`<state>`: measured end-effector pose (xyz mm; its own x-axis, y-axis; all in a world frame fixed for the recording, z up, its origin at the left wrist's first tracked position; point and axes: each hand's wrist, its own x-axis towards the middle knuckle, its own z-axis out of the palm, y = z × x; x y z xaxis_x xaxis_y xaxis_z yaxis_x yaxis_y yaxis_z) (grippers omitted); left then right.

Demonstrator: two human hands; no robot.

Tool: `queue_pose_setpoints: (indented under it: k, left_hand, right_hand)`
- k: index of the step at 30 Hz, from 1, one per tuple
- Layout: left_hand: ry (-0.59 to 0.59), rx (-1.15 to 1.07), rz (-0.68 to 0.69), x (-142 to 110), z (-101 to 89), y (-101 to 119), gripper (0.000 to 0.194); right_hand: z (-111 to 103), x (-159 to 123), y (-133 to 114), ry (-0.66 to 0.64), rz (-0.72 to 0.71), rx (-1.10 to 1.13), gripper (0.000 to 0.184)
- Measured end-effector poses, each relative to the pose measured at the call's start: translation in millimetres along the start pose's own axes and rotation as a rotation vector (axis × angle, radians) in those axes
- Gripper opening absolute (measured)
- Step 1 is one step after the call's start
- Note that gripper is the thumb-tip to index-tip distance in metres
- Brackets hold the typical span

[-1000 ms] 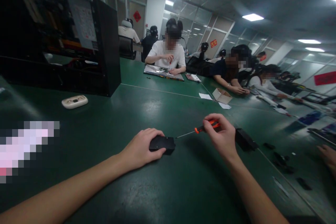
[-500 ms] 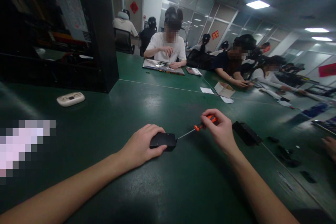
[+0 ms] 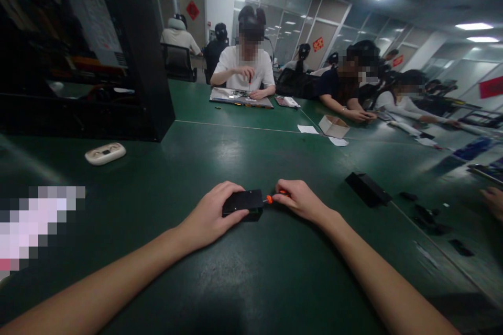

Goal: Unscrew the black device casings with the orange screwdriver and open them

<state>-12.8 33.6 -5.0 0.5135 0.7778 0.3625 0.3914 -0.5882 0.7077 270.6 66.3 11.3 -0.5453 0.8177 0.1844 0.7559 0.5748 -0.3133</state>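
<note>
Nearest to me, my left hand lies curled over a small black box, thumb and fingers closed on its near edge and pinning it flat to the table; the box is a low, matte rectangular slab with squared corners, sitting just in front of me at the middle of the table; my right hand is closed round a screwdriver, of which I see only an orange stub of handle between the fingers, its tip end meeting the box's right side; I cannot see the shaft. The table is dark green, smooth and faintly glossy, with pale seam lines across it; to the right lies another black oblong piece with small dark bits scattered past it; to the left a cream oval case rests near a big open black computer case. Farther off, a small cardboard box sits by white paper slips; seated people work along the far edge; beyond are glass partitions and bright ceiling panels.
</note>
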Motion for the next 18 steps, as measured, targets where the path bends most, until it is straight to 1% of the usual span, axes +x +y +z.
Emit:
queue_pose_setpoints:
  k: [2, 5, 8, 10, 15, 18]
  left_hand:
    - [0.008, -0.028, 0.0, 0.2, -0.9, 1.0, 0.029]
    - [0.024, -0.055, -0.008, 0.5, -2.2, 2.3, 0.029]
    - [0.032, -0.088, -0.032, 1.4, -3.6, 2.6, 0.029]
    - [0.036, -0.114, -0.054, 2.3, -4.8, 2.3, 0.029]
    - [0.026, -0.183, -0.083, 3.8, -8.1, -0.4, 0.031]
    - [0.026, -0.219, -0.084, 3.7, -8.7, -2.8, 0.032]
  right_hand:
    - [-1.2, -2.5, 0.8, 0.066, -0.045, -0.01, 0.037]
    - [1.0, -1.9, -4.1, 0.227, -0.174, -0.107, 0.033]
    - [5.1, 2.2, -14.3, 0.269, -0.333, -0.207, 0.023]
    - [6.8, 4.0, -19.7, 0.285, -0.407, -0.264, 0.021]
    - [8.1, 1.5, -21.6, 0.414, -0.514, -0.363, 0.025]
    - [11.4, -0.3, -22.1, 0.452, -0.524, -0.352, 0.025]
